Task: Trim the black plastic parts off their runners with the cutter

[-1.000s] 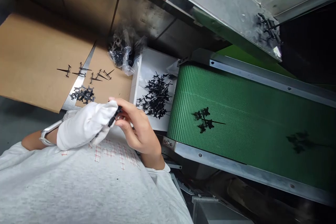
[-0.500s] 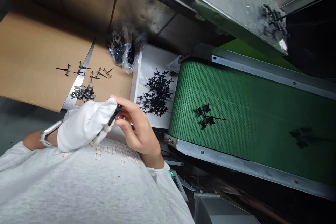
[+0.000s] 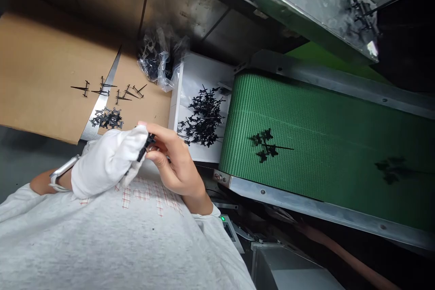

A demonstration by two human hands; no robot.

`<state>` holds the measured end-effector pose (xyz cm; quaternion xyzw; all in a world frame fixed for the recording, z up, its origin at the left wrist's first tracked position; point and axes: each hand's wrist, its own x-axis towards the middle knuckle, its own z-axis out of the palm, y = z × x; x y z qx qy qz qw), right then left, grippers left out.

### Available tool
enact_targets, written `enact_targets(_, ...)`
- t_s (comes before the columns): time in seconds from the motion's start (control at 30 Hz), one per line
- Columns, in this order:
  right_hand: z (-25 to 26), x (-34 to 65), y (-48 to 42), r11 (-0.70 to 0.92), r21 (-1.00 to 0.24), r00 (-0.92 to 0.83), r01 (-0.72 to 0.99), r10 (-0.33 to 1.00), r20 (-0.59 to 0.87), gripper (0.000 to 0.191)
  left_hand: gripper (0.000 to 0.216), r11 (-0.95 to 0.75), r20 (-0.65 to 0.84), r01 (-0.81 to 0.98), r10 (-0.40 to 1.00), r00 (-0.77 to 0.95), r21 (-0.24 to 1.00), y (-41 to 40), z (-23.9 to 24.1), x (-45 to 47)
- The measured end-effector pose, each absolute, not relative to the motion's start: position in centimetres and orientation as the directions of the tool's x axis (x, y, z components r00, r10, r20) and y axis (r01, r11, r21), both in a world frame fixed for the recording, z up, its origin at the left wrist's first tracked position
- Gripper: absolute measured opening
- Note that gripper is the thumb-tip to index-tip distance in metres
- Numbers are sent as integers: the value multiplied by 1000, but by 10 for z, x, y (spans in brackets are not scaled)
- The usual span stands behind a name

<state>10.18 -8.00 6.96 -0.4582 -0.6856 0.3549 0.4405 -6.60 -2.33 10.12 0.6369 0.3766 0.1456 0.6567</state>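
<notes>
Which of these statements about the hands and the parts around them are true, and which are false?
1. The left hand wears a white glove. True.
2. The right hand is gloved too. False: it is bare.
3. Both hands pinch a small black part between them. True.
4. The green conveyor belt carries nothing. False: a black cluster lies on it, and another farther along.
5. The white tray holds a pile of black parts. True.
</notes>
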Motion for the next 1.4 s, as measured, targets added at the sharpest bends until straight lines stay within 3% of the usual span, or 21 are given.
enact_targets(0.23,68,100,-75,352,-891,-208,285,931,301,38,73,163,-294,250,665,686,954,-22,99,-70)
enact_targets(0.47,69,102,-76,330,-924,-230,192,931,285,43,76,265,-378,270,618,690,926,-20,100,-68)
enact_targets(0.57,68,100,-75,302,-947,-184,112,942,279,40,72,285,-380,255,605,700,924,-18,102,-65)
enact_targets(0.73,67,93,-67,184,-975,-37,123,983,181,39,63,283,-366,238,615,698,929,-16,103,-61)
enact_targets(0.87,63,92,-62,124,-992,-101,6,987,123,37,52,314,-344,177,624,702,933,-15,103,-62)
enact_targets(1.03,55,93,-61,159,-974,-130,-160,975,181,33,50,316,-386,230,638,667,920,-15,103,-61)
enact_targets(1.3,60,92,-72,85,-987,-136,-136,985,104,45,54,312,-384,227,700,602,923,-17,107,-54)
enact_targets(1.4,61,91,-80,122,-986,-23,-111,992,125,29,54,255,-330,209,729,600,944,-15,111,-50)
